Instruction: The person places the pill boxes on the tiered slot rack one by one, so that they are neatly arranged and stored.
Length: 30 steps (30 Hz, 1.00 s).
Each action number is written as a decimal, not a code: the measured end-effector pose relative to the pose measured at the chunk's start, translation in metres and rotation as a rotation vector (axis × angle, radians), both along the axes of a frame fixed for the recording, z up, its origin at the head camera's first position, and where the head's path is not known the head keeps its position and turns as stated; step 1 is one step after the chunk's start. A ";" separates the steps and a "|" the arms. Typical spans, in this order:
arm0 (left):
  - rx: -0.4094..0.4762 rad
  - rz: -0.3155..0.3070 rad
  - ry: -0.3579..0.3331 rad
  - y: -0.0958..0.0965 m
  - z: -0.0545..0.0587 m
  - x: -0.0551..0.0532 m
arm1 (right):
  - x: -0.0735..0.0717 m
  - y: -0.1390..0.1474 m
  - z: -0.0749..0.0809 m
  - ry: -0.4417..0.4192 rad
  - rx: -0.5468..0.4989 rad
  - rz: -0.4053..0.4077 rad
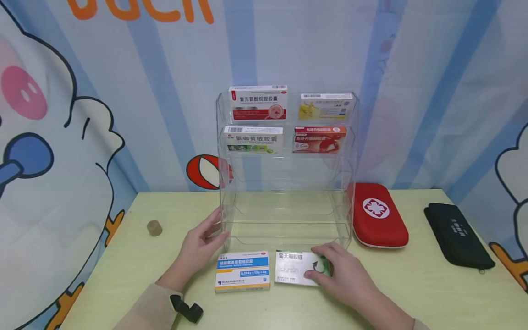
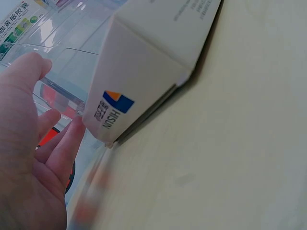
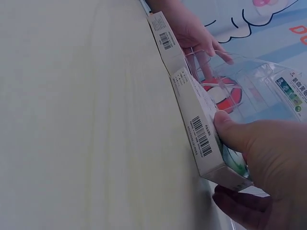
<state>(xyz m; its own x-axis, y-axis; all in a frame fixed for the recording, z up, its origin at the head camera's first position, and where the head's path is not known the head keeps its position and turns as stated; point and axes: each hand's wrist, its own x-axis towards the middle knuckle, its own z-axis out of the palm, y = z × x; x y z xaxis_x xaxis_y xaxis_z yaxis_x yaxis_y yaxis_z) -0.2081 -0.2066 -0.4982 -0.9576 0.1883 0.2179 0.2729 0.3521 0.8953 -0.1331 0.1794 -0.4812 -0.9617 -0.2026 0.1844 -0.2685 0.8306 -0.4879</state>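
Observation:
My right hand (image 1: 344,275) pinches the right end of a white-and-green medicine box (image 1: 294,268), thumb on its front and fingers at the far edge. In the right wrist view, a barcode shows on this box's side (image 3: 200,136). At the lower left of a clear tiered display rack (image 1: 284,229), my left hand (image 1: 200,245) holds the side wall between thumb and fingers. Just right of that hand lies a blue, white and yellow medicine box (image 1: 242,272). The left wrist view shows its end panel (image 2: 129,81) close to my fingertips.
Upper tiers hold a red-and-white box (image 1: 258,103), a yellow-and-white box (image 1: 325,106), a green-and-white box (image 1: 253,140) and a red box (image 1: 319,140). Right of the rack lie a red first-aid case (image 1: 379,224) and a black pouch (image 1: 458,233). A small brown cylinder (image 1: 154,228) stands left.

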 end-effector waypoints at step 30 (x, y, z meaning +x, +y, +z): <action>0.010 -0.013 0.024 -0.001 -0.001 -0.001 | -0.028 0.008 0.040 0.522 -0.333 0.134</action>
